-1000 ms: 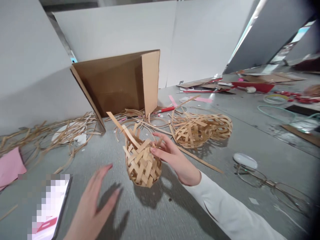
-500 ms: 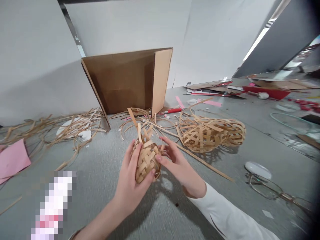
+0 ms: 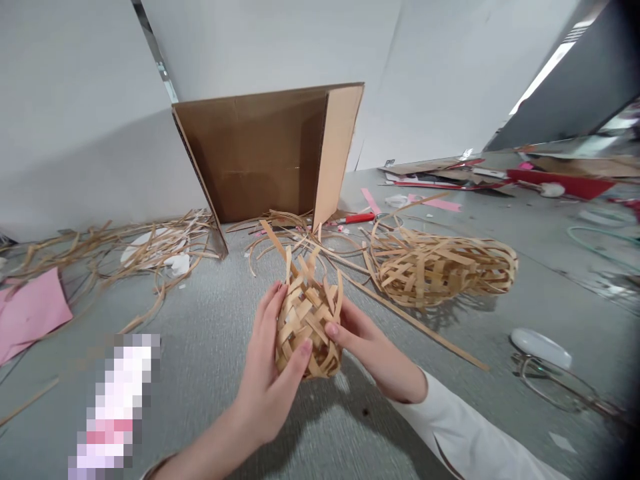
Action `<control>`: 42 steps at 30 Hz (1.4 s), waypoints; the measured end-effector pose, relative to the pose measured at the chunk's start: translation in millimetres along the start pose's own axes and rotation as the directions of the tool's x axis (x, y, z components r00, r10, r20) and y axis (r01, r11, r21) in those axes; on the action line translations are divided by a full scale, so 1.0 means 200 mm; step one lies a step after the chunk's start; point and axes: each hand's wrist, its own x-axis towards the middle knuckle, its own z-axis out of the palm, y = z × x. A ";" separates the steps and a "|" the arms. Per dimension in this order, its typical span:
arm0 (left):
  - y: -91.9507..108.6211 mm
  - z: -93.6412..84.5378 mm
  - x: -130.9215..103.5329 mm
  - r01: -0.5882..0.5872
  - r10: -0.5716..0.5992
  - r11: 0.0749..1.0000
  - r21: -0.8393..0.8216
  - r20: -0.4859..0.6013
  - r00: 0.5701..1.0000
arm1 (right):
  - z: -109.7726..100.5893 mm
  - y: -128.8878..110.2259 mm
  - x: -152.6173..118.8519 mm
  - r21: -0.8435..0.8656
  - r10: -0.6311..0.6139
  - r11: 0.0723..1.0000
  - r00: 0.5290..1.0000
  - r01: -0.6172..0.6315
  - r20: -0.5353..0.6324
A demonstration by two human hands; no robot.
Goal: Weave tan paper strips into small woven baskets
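Woven basket (image 3: 307,325) between both hands (far side hidden)

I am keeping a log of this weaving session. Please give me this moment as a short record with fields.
left hand: left hand wraps the small woven ball from the left, thumb across its front
right hand: right hand holds the ball from the right, thumb on the weave
ball: held above the grey table, loose strip ends sticking up from its top
behind: open cardboard box, scattered strips
right of ball: larger woven basket lying on its side
far right: glasses
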 end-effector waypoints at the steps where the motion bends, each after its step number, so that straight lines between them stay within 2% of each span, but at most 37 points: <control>1: 0.00 0.00 0.00 -0.014 0.014 1.000 0.019 -0.005 1.000 | 0.00 0.00 0.00 0.001 0.002 1.000 1.000 -0.002 -0.006; 9: 0.01 -0.01 0.01 0.008 -0.008 1.000 0.005 0.019 1.000 | 0.02 0.01 -0.01 -0.024 0.056 0.998 0.995 -0.058 -0.078; 21: 0.00 -0.07 0.00 -0.058 0.059 0.994 0.090 -0.018 0.998 | 0.09 0.02 0.01 -0.088 0.036 0.995 0.992 -0.047 -0.125; 27: -0.01 -0.08 0.00 -0.030 0.031 0.994 0.102 -0.014 0.999 | 0.10 0.03 0.01 -0.075 0.045 0.996 0.989 -0.056 -0.141; 32: 0.01 -0.09 0.01 -0.015 0.015 1.000 -0.009 -0.036 0.999 | 0.10 0.02 -0.01 -0.101 0.031 0.994 0.991 -0.044 -0.127; 35: 0.03 -0.10 0.01 -0.027 0.013 0.987 -0.161 -0.085 0.996 | 0.10 0.01 -0.02 -0.101 -0.027 0.995 0.995 0.017 -0.094; 38: 0.03 -0.11 0.00 -0.033 0.010 0.959 -0.281 -0.082 0.997 | 0.10 0.00 -0.03 -0.049 -0.090 0.995 0.996 0.089 -0.025; 42: 0.02 -0.11 -0.03 -0.024 -0.002 0.950 -0.311 -0.083 0.997 | 0.11 -0.02 -0.06 -0.020 -0.096 0.995 0.995 0.096 0.035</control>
